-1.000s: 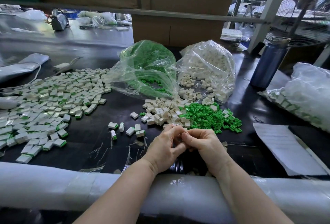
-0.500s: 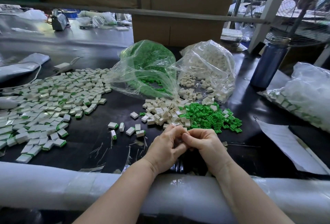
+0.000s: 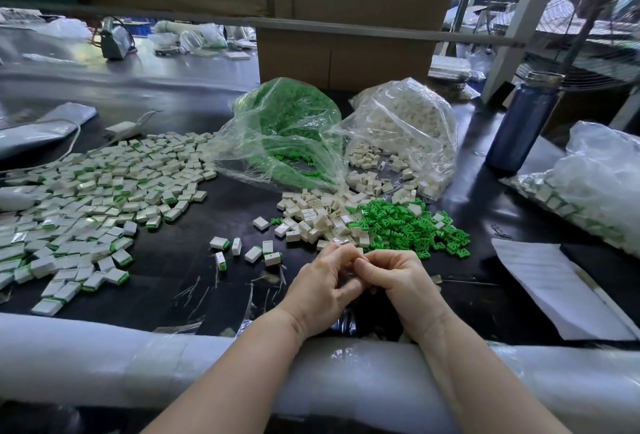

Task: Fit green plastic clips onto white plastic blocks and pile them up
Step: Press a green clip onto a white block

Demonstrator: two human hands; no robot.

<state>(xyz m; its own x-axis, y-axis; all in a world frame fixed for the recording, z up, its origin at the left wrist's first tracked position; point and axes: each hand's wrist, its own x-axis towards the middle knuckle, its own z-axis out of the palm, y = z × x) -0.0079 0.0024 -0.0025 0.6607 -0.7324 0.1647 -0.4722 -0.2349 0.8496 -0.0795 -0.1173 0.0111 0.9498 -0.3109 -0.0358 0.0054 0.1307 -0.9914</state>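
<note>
My left hand (image 3: 320,290) and right hand (image 3: 403,286) were bare, with no gloves, rings or watch. Both forearms were uncovered to the frame's bottom edge, and no sleeve showed anywhere.

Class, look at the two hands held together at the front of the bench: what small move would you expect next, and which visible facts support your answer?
Probably the left hand and right hand finish pressing, then drop the piece with the fitted blocks on the left. Both hands are curled fingertip to fingertip over something hidden, just in front of the loose white blocks and green clips.
</note>
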